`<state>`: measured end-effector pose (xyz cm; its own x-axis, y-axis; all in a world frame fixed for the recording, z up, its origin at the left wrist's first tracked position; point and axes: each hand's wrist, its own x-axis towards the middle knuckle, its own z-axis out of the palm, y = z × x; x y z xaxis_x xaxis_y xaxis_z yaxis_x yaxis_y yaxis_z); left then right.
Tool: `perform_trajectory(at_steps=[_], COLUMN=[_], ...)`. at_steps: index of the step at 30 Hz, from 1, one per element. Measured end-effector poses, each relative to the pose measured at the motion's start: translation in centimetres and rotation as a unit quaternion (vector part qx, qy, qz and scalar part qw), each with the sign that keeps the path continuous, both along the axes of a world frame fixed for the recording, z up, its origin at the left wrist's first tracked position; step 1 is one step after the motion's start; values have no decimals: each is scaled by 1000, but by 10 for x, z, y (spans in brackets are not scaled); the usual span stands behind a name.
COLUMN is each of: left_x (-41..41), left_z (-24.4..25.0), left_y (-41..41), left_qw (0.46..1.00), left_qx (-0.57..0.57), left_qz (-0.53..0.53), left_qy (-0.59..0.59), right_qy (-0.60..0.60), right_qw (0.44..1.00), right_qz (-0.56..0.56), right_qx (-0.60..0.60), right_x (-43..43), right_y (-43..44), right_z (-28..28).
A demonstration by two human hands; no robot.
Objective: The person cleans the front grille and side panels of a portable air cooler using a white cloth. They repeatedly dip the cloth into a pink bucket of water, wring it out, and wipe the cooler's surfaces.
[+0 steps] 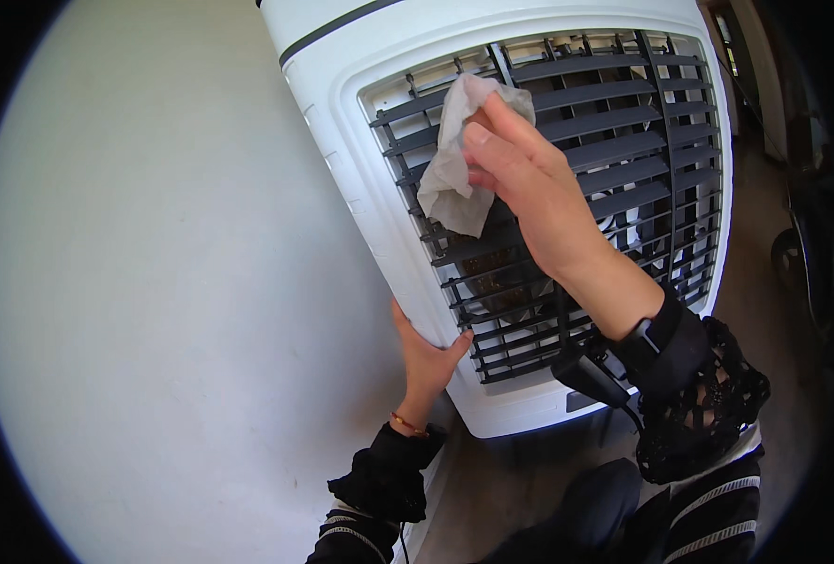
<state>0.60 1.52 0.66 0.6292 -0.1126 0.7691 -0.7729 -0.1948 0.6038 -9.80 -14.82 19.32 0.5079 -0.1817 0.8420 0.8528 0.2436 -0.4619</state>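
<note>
A white air cooler (417, 282) with dark louvred slats (600, 127) over its front stands before me. Near the upper left of the grille, my right hand (529, 169) holds a crumpled white wipe (459, 162) against the slats, pinched between thumb and fingers. My left hand (427, 359) grips the cooler's lower left side edge, its thumb on the front frame beside the lower slats. Behind the grille, parts of a fan show only partly. A black device with a cable is strapped at my right wrist.
A pale wall (177, 247) runs close along the cooler's left side. Brown floor (473, 486) shows below, with my dark-clothed leg (600, 493) near the cooler's base. At the far right stands a dark object with a wheel (785, 257), partly in shadow.
</note>
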Motion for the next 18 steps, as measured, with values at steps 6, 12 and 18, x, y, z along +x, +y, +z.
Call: perform_trajectory(at_steps=[6,12,18], left_x=[-2,-7,-8], left_z=[0,0,-1], left_y=[-5,-6,-7], left_qw=[999,999,998], left_qx=[-38,-37,-46], left_qz=[-2,5,4], left_qy=[-5,9,42], right_qy=[-68,48,87], right_qw=[832,714,666], right_qz=[-415,-493,-480], right_qx=[-362,-495,-564], right_x=[33,53,54], right_y=[3,30,34], right_z=[55,80,100])
